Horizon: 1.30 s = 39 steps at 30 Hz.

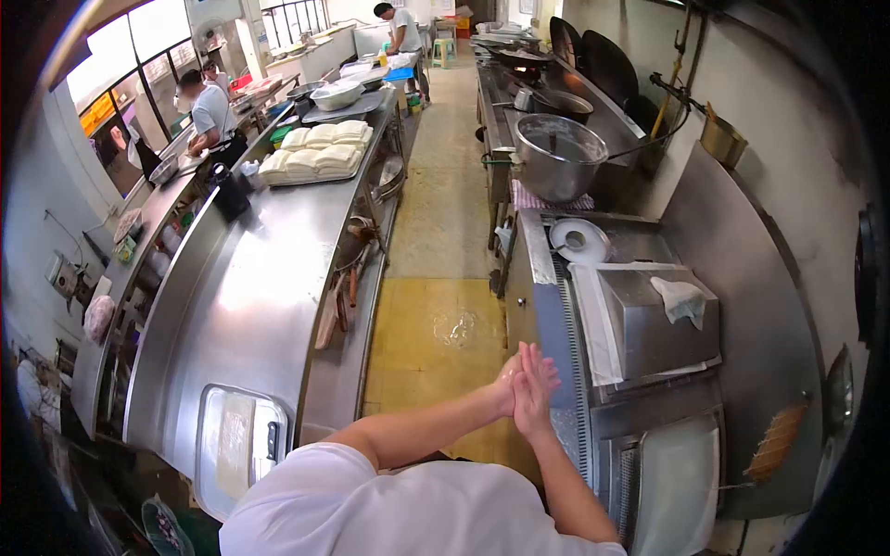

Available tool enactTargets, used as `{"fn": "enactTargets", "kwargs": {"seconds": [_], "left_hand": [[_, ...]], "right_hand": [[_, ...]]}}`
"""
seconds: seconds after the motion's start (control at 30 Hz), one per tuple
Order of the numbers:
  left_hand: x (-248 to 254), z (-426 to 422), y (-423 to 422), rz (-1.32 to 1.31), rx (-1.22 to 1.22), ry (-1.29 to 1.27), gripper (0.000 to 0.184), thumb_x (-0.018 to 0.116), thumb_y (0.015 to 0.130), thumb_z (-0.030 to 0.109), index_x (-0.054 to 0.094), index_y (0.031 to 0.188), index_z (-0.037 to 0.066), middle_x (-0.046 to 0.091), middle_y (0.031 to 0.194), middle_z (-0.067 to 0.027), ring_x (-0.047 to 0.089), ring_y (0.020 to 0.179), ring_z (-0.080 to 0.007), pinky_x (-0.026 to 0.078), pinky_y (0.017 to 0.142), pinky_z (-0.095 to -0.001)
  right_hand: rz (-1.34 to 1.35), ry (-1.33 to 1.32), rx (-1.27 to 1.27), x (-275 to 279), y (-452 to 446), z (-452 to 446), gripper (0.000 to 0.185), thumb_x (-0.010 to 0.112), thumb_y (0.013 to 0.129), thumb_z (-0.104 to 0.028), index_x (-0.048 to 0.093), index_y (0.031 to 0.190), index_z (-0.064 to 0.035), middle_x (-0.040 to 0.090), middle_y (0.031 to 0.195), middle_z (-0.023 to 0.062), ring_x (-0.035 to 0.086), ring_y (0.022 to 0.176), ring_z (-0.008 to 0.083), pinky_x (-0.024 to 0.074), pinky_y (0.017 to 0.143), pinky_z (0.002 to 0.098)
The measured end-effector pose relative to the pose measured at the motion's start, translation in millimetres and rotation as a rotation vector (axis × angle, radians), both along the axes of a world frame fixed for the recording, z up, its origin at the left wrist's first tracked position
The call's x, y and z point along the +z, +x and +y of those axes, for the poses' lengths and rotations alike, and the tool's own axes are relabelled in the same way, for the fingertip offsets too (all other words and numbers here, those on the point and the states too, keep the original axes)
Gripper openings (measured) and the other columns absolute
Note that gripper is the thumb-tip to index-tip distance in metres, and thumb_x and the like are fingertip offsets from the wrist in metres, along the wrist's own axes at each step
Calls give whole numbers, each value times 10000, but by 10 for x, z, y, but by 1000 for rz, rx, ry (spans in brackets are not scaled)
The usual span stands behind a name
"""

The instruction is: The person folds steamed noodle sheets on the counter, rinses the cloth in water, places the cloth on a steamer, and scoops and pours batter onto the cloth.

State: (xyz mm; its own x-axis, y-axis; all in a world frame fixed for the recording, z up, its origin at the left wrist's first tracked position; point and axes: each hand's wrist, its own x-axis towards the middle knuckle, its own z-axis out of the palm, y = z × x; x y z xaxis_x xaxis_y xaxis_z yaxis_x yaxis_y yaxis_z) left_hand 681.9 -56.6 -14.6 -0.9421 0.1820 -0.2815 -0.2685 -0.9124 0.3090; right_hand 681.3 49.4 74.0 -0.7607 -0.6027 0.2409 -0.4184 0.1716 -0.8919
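1. Landmark: the box-shaped steel cover, with a crumpled white cloth on its top. Every place below is given relative to this cover.

2. Hands: the left hand and the right hand meet to the left of the cover and somewhat nearer the wearer, raised in front of the body.

3. Grip: the right hand's fingers appear extended, flat against the left hand, with no object between the palms that can be made out. The left hand is partly covered by the right; whether its fingers curl closed cannot be told.

4. Nearest things: the blue-grey panel and the grooved strip run along the left side of the cover. Contact with either hand is not evident.

5. Step in hand: judged from the pose, the palms are being pressed or rubbed together; a single view does not settle which.

6. Requirement of a next move: taking hold of anything would first call for parting the palms and freeing the fingers.

7. Surroundings: a large pot stands beyond the cover; a shallow tray holding a knife lies well to its left, across the aisle.
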Motion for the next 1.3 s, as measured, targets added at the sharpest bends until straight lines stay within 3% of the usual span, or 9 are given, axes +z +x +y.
{"fn": "enactTargets", "kwargs": {"seconds": [0.1,0.23,0.33,0.5,0.6,0.7,0.87,1.13,1.3], "left_hand": [[1077,-593,306,-67,12,-20,966,262,968,804,356,1556,44,417,1579,-173,440,1426,-309,329,1200,-486],[861,-1449,462,54,25,-239,905,301,1007,740,385,1532,8,460,1551,-151,439,1418,-301,325,1205,-483],[760,-1933,567,-144,61,-668,719,425,1065,575,420,1514,13,504,1495,-150,536,1314,-279,438,1070,-435],[805,-2186,405,-131,57,-969,468,561,1066,352,574,1376,2,635,1280,-95,609,1143,-193,480,942,-343],[778,-2206,160,-55,-11,-1032,393,616,1045,280,618,1325,4,658,1142,-50,597,1017,-148,483,880,-304],[854,-2149,-118,13,-81,-1031,359,650,1027,240,639,1297,4,651,1038,-17,562,927,-121,477,835,-288],[976,-2021,-592,50,-180,-1111,318,671,1013,204,666,1254,-3,667,1006,-20,568,906,-115,476,824,-279],[779,-1778,-1577,179,-463,-1256,314,673,1011,184,681,1255,-12,714,1057,-61,628,967,-127,502,892,-285],[723,-1751,-2244,178,-588,-1297,312,668,1016,191,680,1259,-5,717,1083,-65,632,1004,-126,497,919,-282]], "right_hand": [[207,278,-25,-100,-132,-549,601,316,1099,-489,350,1605,-168,218,1686,202,151,1556,448,80,1249,575],[154,401,-136,-473,-359,-1236,636,463,1062,-461,420,1544,-50,316,1633,248,253,1516,470,204,1237,533],[79,308,-177,-374,-320,-1534,632,624,998,-366,489,1454,49,394,1566,302,366,1462,463,319,1203,476],[70,287,-227,-182,-278,-1746,529,706,933,-250,584,1367,27,458,1524,293,480,1394,421,419,1133,461],[36,242,-314,-68,-471,-1587,498,715,918,-203,601,1350,16,479,1518,275,559,1333,387,510,1032,425],[-106,111,-490,-63,-868,-1212,488,712,912,-217,613,1318,36,544,1446,277,513,1362,418,426,1129,460],[-82,138,-923,34,-1584,-224,474,743,889,-221,641,1280,28,705,1209,212,712,972,300,556,884,410],[-112,302,-1278,11,-2978,985,539,771,858,-219,630,1304,49,701,1232,237,710,1093,286,547,947,369],[-211,481,-1415,101,-4133,1482,541,746,846,-388,712,1121,76,741,1053,250,737,996,313,571,883,408]]}}
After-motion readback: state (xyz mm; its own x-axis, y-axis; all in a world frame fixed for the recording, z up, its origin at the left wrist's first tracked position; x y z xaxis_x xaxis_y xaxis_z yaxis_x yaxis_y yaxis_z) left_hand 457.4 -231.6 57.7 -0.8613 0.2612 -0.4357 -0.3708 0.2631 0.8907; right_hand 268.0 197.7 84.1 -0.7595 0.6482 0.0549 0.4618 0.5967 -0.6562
